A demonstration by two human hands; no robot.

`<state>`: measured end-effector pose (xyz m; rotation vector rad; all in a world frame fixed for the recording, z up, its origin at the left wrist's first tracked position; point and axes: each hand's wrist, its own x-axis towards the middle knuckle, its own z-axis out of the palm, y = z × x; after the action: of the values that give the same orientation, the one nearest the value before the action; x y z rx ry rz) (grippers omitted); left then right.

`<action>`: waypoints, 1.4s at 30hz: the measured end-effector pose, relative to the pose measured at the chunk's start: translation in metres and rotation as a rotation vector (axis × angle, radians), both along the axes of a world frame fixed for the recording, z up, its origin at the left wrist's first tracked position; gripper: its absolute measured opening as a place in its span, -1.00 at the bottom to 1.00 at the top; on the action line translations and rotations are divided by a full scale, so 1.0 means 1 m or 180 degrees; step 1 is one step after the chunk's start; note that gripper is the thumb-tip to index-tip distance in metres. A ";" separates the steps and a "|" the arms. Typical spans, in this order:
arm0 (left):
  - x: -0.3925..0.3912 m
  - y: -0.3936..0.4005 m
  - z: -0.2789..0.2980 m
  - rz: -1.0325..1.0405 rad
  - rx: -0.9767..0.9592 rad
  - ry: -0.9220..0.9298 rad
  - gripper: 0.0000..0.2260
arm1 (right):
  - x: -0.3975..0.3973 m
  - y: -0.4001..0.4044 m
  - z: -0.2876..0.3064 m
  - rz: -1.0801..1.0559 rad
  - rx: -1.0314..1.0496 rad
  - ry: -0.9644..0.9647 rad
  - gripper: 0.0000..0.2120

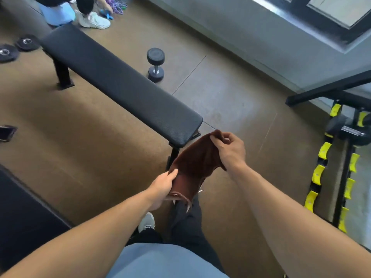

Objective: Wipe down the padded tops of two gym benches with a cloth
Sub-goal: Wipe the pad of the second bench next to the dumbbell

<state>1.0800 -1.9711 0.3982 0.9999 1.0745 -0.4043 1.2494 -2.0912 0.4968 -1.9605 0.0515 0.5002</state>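
A dark brown cloth (192,163) hangs stretched between both hands, just off the near end of a flat black padded bench (112,77) that runs from upper left to centre. My right hand (228,149) pinches the cloth's upper corner. My left hand (164,183) grips its lower edge. The cloth is in the air, not touching the pad. The dark padded top of a second bench (24,213) shows at the lower left edge.
A black dumbbell (156,65) stands on the brown floor right of the bench. Weight plates (18,48) lie at far left, a phone (7,133) below them. A yellow-and-black dumbbell rack (329,153) stands at right. Another person's legs and white shoe (94,20) are beyond the bench.
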 end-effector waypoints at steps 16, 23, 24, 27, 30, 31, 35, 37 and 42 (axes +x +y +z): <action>0.216 0.065 -0.109 0.1147 -0.0397 0.0293 -0.64 | 0.092 0.031 -0.199 0.2618 -0.0855 -0.0668 -0.65; 0.226 0.105 -0.195 0.1054 -0.0557 0.0109 -0.76 | 0.104 0.056 -0.298 0.1905 -0.0371 -0.1299 -0.71; 0.224 0.111 -0.214 0.0968 -0.0368 0.0187 -0.74 | 0.106 0.062 -0.319 0.1943 -0.0500 -0.1363 -0.67; 0.208 0.133 -0.262 0.0493 0.0796 0.0859 -0.77 | 0.115 0.083 -0.389 0.2686 -0.1680 -0.1584 -0.45; 0.188 0.152 -0.293 0.0166 0.0979 0.0837 -0.80 | 0.118 0.098 -0.443 0.3577 -0.2333 -0.1747 -0.27; 0.183 0.157 -0.300 0.0042 0.0978 0.0786 -0.80 | 0.118 0.100 -0.455 0.3588 -0.2375 -0.1834 -0.26; 0.169 0.169 -0.323 -0.0106 0.1132 0.0660 -0.83 | 0.120 0.112 -0.469 0.3482 -0.2504 -0.2251 -0.27; 0.167 0.173 -0.329 0.0015 0.1271 0.0621 -0.84 | 0.121 0.124 -0.471 0.3541 -0.2579 -0.2335 -0.26; 0.176 0.200 -0.323 0.0200 0.1888 0.0377 -0.80 | 0.128 0.183 -0.471 0.3652 -0.2609 -0.2449 -0.22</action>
<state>1.2555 -1.7712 0.0754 1.4717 1.3675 -0.0874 1.3777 -1.9085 0.0257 -2.7237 -1.6467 0.4080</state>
